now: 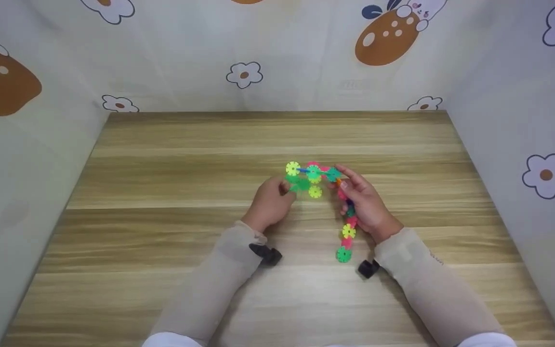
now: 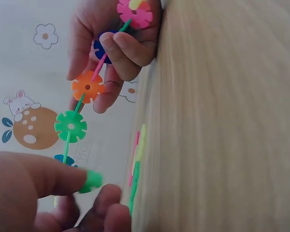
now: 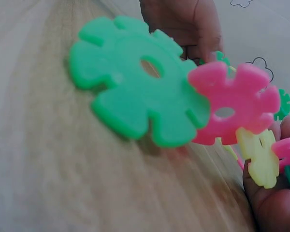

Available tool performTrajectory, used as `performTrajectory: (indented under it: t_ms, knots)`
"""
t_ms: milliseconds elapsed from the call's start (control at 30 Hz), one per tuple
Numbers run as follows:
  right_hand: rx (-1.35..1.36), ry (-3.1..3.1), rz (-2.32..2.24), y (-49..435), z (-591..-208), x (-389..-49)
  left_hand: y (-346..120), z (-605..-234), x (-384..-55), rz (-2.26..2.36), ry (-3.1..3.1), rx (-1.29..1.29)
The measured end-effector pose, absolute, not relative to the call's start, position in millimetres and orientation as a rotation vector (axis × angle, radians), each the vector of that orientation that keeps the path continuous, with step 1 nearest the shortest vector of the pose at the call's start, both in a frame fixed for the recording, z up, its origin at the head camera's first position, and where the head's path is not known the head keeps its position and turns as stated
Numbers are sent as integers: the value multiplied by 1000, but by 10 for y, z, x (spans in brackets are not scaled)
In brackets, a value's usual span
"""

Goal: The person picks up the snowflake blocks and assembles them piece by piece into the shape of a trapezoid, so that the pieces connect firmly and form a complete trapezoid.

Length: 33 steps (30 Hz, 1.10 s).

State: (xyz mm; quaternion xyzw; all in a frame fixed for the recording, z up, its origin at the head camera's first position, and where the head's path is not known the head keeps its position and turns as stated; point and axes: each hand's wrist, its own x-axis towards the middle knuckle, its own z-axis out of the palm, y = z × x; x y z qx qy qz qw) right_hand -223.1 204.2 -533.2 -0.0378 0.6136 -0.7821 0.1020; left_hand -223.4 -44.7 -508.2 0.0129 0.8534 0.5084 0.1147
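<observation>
A chain of slotted snowflake discs in pink, yellow, green, blue and orange runs through my right hand [image 1: 371, 207]. My right fingers curl round its middle, near an orange disc [image 2: 88, 87]. One end hangs towards me, finishing in a pink disc [image 3: 237, 104] joined to a green end disc [image 3: 135, 79]. The other part reaches left past a green disc [image 2: 71, 126] to a yellow disc [image 1: 292, 168]. My left hand [image 1: 270, 202] pinches a blurred green disc [image 2: 91, 181] beside that part. Whether this disc touches the chain I cannot tell.
Loose discs lie flat on the wood-grain table [image 1: 162, 231] beyond the hands, among them a yellow disc [image 1: 315, 192]. Patterned cloth walls [image 1: 186, 58] border the table at the back and sides. A small black wrist mount [image 1: 267, 254] sticks out from the left sleeve.
</observation>
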Motion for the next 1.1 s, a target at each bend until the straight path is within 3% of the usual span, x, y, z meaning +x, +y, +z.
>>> performTrajectory:
  t_ms: [333, 1100]
  knots:
    - [-153, 1750, -2300, 2048, -5338, -2215, -428, -5113, -2243, 1880, 2360, -39]
    - [-234, 1783, -2237, 2075, -5345, -2207, -400, -5120, -2252, 1895, 2365, -63]
